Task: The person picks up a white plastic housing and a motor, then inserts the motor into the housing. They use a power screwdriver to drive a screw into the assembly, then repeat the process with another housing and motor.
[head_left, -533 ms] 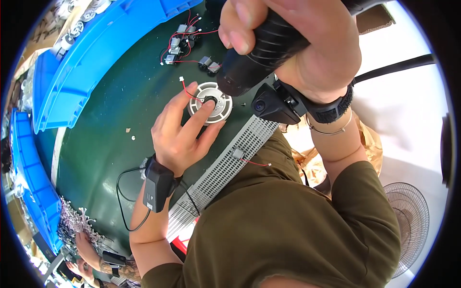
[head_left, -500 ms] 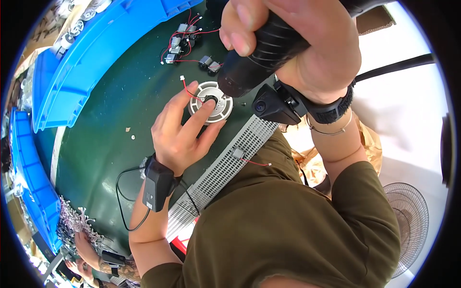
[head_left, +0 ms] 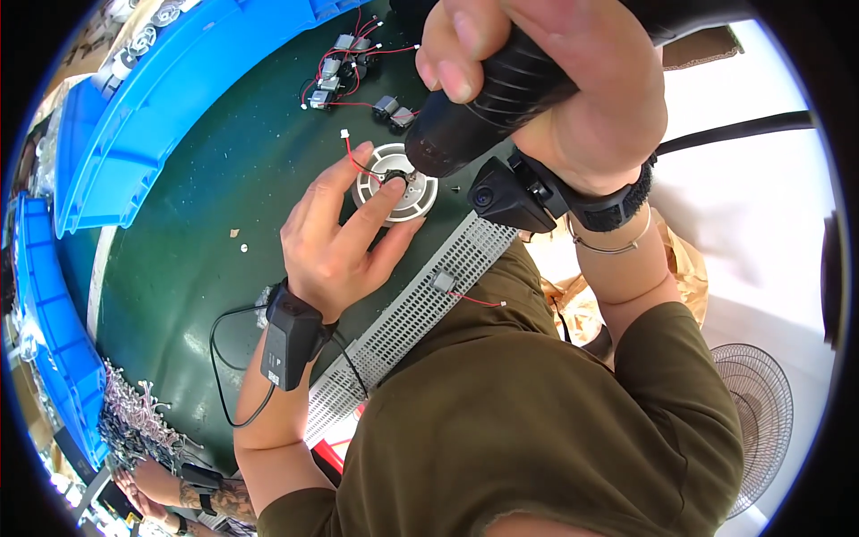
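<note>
A white round plastic part with spokes lies on the green table, and my left hand grips it by the rim. The index finger presses near a dark piece at its centre, from which a red wire with a white plug sticks out. My right hand is wrapped round a black electric screwdriver, tilted down with its nose over the right side of the part. The tool's tip is hidden, so I cannot tell whether it touches. A tiny screw lies just right of the part.
Small motors with red wires lie beyond the part. One more motor rests on the grey perforated strip at the table edge. Blue bins line the left. A co-worker's hands are beside a wire pile. A fan stands right.
The view has shifted slightly. Both hands keep their holds on the round part and the screwdriver. At the lower left, the co-worker's hands have moved a little.
</note>
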`<move>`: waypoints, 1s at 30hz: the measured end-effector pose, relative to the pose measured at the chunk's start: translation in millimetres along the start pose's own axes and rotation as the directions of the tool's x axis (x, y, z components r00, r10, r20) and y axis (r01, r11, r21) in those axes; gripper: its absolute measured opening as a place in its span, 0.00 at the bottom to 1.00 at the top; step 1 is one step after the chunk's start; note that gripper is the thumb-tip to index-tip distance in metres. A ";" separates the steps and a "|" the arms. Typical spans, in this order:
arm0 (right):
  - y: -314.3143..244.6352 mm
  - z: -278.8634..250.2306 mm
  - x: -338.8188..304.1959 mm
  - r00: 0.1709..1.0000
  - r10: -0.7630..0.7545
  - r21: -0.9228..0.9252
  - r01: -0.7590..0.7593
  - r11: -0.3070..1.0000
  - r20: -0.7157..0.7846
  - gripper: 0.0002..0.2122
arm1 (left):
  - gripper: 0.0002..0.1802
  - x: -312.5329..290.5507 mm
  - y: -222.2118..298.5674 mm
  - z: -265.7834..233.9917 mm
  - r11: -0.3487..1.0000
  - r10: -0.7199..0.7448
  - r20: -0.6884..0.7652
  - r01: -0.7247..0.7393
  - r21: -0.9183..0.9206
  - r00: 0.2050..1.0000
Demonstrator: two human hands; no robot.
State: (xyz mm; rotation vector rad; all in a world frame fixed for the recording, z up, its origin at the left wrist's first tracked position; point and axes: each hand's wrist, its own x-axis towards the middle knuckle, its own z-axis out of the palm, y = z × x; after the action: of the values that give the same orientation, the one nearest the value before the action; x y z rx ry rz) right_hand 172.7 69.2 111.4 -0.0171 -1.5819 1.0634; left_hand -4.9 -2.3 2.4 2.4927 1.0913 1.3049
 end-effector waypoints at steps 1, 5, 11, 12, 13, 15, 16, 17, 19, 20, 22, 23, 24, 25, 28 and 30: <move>-5.8 2.6 -5.3 1.000 0.000 -0.002 0.000 1.000 -0.001 0.23 | 0.19 0.8 0.4 0.4 1.000 0.007 -0.001 -0.007 0.002 1.000; -26.4 22.1 -8.5 0.793 0.512 0.365 -0.392 0.844 -0.332 0.21 | 0.19 -1.6 -0.8 0.1 1.000 -0.003 0.002 0.003 0.006 1.000; -26.3 24.9 -9.4 0.750 0.516 0.154 -0.500 0.852 -0.414 0.19 | 0.19 -0.9 -0.6 -0.4 1.000 -0.013 0.012 0.013 -0.004 1.000; -28.3 24.4 -8.3 0.723 0.562 0.157 -0.551 0.820 -0.400 0.19 | 0.19 -0.6 -0.9 -0.1 1.000 -0.006 0.011 0.006 -0.002 1.000; -28.2 27.1 -6.9 0.722 0.564 0.156 -0.552 0.819 -0.401 0.19 | 0.19 -0.4 -1.3 0.3 1.000 0.001 0.010 -0.001 0.001 1.000; -27.1 35.5 -4.4 0.667 0.536 0.202 -0.514 0.834 -0.518 0.14 | 0.19 -1.5 -1.7 0.8 1.000 0.000 0.005 0.000 0.001 1.000; -28.9 36.0 -3.4 0.666 0.538 0.203 -0.516 0.832 -0.516 0.14 | 0.19 -2.1 -1.8 0.8 1.000 0.002 -0.001 -0.002 0.000 1.000; -32.7 35.2 -2.3 0.694 0.557 0.126 -0.569 0.812 -0.456 0.13 | 0.19 -1.8 -1.3 1.2 1.000 0.002 -0.002 -0.002 -0.004 1.000; -34.0 33.2 -1.7 0.713 0.579 0.041 -0.616 0.787 -0.395 0.12 | 0.19 -1.0 -0.5 1.4 1.000 0.005 -0.004 -0.005 -0.003 1.000; -29.9 29.2 -2.3 0.658 0.656 0.025 -0.699 0.715 -0.370 0.11 | 0.19 -1.4 -0.6 1.2 1.000 0.003 -0.006 -0.003 -0.003 1.000; -18.2 25.4 -11.7 0.795 0.550 -0.511 -0.594 0.621 -0.256 0.10 | 0.19 -2.8 -1.0 0.9 1.000 -0.003 0.010 0.003 -0.002 1.000; -20.8 28.0 -9.1 0.795 0.551 -0.513 -0.594 0.620 -0.253 0.10 | 0.19 -3.3 -1.7 1.4 1.000 -0.005 0.007 0.005 -0.002 1.000; -26.0 32.4 -4.7 0.716 0.614 -0.280 -0.697 0.660 -0.332 0.08 | 0.19 -3.4 -2.7 2.2 1.000 0.006 -0.002 -0.006 -0.010 1.000; -28.5 35.0 -2.0 0.620 0.685 -0.027 -0.748 0.663 -0.383 0.07 | 0.19 -3.3 -3.3 2.5 1.000 0.016 -0.010 -0.016 -0.017 1.000; -22.6 37.2 -4.8 0.752 0.515 0.023 -0.557 0.830 -0.412 0.05 | 0.19 -1.8 -2.3 2.6 0.999 0.017 -0.002 -0.017 -0.032 1.000; -24.3 31.8 -7.0 0.690 0.621 0.014 -0.665 0.747 -0.372 0.05 | 0.20 0.2 -2.9 0.5 0.999 0.050 0.005 -0.050 0.002 0.999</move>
State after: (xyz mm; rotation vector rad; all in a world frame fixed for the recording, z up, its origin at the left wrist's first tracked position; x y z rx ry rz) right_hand 162.4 31.9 123.9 -0.8749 -1.3142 1.4017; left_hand -6.0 0.0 1.1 2.5386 1.0364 1.3110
